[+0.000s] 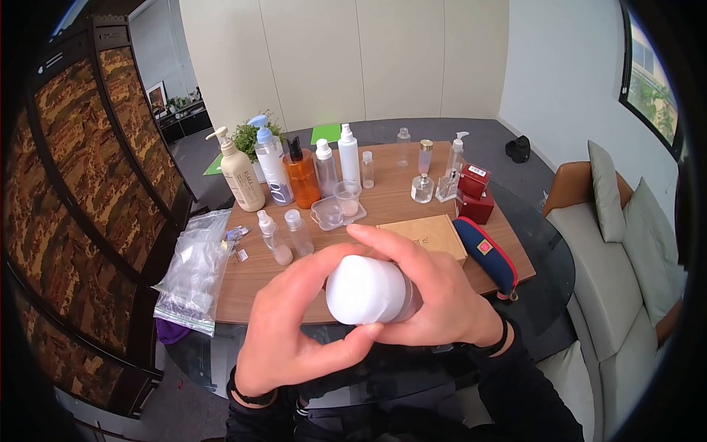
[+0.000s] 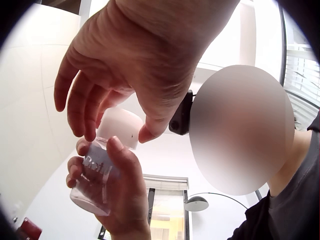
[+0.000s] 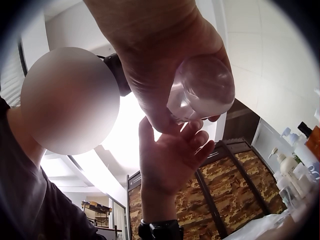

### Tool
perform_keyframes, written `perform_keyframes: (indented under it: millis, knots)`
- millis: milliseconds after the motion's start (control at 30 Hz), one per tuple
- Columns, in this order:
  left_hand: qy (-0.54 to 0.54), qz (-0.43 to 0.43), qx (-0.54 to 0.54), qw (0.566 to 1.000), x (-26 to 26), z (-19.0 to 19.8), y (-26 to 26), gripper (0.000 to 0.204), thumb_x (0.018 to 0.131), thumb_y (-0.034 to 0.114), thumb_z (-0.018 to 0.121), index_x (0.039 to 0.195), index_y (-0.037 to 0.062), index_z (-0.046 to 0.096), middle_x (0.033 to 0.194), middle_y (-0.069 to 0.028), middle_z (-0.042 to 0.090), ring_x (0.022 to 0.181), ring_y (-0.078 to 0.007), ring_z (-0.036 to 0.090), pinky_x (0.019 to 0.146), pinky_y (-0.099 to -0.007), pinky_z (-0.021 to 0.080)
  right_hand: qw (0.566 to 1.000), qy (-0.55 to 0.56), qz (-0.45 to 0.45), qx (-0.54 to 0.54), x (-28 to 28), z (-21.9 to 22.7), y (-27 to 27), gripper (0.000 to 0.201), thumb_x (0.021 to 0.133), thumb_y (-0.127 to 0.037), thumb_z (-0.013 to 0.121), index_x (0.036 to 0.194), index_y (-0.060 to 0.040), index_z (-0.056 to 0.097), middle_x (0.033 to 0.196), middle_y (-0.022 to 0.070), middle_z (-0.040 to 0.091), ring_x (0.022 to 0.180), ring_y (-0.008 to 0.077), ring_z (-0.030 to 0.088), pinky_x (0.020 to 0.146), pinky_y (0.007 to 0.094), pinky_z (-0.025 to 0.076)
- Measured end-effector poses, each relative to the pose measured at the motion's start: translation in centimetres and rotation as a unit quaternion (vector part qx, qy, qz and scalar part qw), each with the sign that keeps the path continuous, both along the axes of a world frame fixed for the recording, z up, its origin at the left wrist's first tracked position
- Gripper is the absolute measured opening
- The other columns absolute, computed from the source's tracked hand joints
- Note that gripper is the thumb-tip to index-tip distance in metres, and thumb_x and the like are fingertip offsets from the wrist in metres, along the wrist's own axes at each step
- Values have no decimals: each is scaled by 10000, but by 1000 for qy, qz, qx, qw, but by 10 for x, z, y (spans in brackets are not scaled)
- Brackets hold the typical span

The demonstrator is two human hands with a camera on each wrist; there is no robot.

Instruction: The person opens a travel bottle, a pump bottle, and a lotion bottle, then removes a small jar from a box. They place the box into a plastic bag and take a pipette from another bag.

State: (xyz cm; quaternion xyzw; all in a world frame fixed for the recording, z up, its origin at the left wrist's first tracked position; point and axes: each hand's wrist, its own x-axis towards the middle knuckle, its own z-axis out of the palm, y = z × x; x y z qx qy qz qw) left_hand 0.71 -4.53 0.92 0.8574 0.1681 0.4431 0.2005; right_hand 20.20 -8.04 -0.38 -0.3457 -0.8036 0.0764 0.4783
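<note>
A clear bottle (image 2: 91, 194) with a white cap (image 1: 362, 290) is held up over the near edge of the table, its cap towards the head camera. My right hand (image 1: 444, 300) grips the transparent body, which shows pale lettering in the left wrist view. Around the cap, my left hand (image 1: 274, 328) curls its thumb and fingers, with the thumb tip at the cap's side in the left wrist view. Both hands are close together, and the right thumb lies near the join of cap and body.
On the wooden table (image 1: 254, 291) stand pump bottles, including an amber bottle (image 1: 301, 177), and small clear bottles. A cardboard box (image 1: 427, 234), a navy pouch (image 1: 486, 254) and red boxes (image 1: 475, 206) lie to the right. Left is a plastic bag (image 1: 193, 269); a sofa (image 1: 604, 287) stands at right.
</note>
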Motion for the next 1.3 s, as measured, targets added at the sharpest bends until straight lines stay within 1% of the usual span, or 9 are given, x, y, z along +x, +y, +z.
perform_keyframes:
  millis: [167,367,467,567,667,867,967,1167,1300]
  knots:
    - [14,8,2,1000,-2,3,0,712,681,238,792,1307,32,520,959,-102,541,844,-226,546,752,-320,455,1000,-3,-17,-20,-1,0,-1,905,655,-185,797,1434,-121,341,1093,118,637,905,278,668,719,356,539]
    - [13,-13,2,1000,-6,2,5,679,683,242,815,1280,33,567,1001,-97,516,840,-192,522,732,-299,445,999,9,-18,-28,-2,-2,0,964,651,-196,801,1462,-128,285,886,100,646,776,287,671,660,364,524]
    - [30,27,-21,999,-5,5,-6,723,663,422,779,1209,-17,602,986,-103,538,898,-208,516,802,-316,409,999,4,-31,-39,-1,-4,0,982,655,-204,801,1473,-135,262,881,98,643,770,286,668,652,366,521]
    - [-19,15,-6,1000,-1,1,-3,656,671,317,768,1213,-13,599,997,-111,545,897,-215,525,799,-314,413,999,1,-29,-45,-2,-3,1,995,660,-212,801,1480,-137,243,885,95,646,766,285,667,647,370,518]
    - [-30,0,-104,994,-2,6,-6,603,672,216,731,1213,-11,594,1041,-134,558,951,-231,547,844,-320,423,998,8,-19,-52,-3,-2,-1,992,665,-213,797,1482,-144,238,896,94,651,775,292,667,653,378,516]
    - [-6,-78,-22,997,-4,4,4,496,682,133,681,1157,7,612,1198,-199,551,1090,-271,559,940,-361,421,998,10,-29,-59,-2,-2,0,996,673,-223,791,1486,-150,221,915,102,657,802,311,667,668,390,516]
    - [-32,-92,-83,992,-3,1,4,400,715,117,700,1097,18,636,1234,-206,538,1102,-279,559,934,-383,432,997,7,-32,-66,-3,-4,0,1002,674,-233,791,1488,-146,213,913,105,656,802,314,665,664,393,515]
    - [-67,-130,-39,988,-1,-5,11,433,728,4,731,1148,35,631,1215,-148,574,1078,-277,588,951,-381,445,997,-5,-36,-71,-5,-8,4,1001,683,-240,785,1488,-144,198,915,116,656,809,317,664,658,398,513]
    - [-95,-128,-158,974,2,-5,3,480,739,3,724,1200,15,590,1234,-149,565,1136,-285,558,970,-386,434,994,-15,-29,-100,-6,-8,5,1008,693,-246,778,1491,-137,172,916,123,654,807,316,664,649,398,511]
